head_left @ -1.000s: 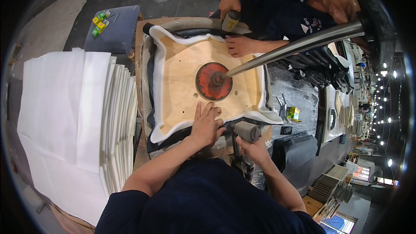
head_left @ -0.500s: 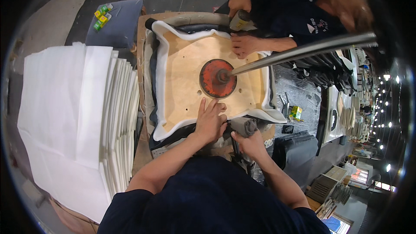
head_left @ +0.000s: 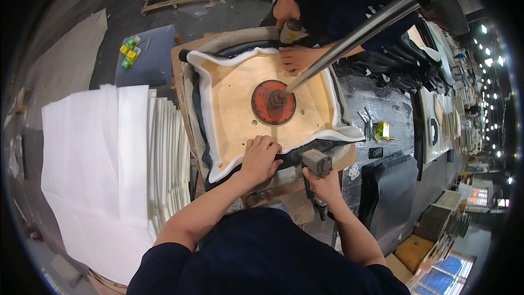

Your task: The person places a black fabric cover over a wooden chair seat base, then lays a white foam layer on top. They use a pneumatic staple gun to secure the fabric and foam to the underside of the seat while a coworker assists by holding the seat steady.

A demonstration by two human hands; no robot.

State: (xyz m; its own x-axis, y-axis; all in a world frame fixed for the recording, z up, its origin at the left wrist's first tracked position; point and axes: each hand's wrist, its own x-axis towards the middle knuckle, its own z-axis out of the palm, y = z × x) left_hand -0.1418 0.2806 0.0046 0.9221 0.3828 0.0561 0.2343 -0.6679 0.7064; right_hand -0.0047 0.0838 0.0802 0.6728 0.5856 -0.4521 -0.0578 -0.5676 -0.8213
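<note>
Panel (head_left: pixel 232 101), under a disc (head_left: pixel 263 111), lies at twelve o'clock; left hand (head_left: pixel 261 155) bends its fingers over the six-o'clock edge, grip unclear; right hand (head_left: pixel 326 186) clutches a tool (head_left: pixel 316 163) at five o'clock. Slack tension could crease the cover (head_left: pixel 297 154).

Tan panel (head_left: pixel 232 98); red-black disc (head_left: pixel 261 105); white padding (head_left: pixel 347 133); black cover (head_left: pixel 295 154); grey tool (head_left: pixel 316 161)

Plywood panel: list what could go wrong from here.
The left hand rests at the near edge of the plywood panel, close to the staple gun in the right hand; a stray shot could injure that hand.
The co-worker's flat hand runs a similar risk beside their tool.
The white padding juts out at the near right corner and could bunch.
</note>
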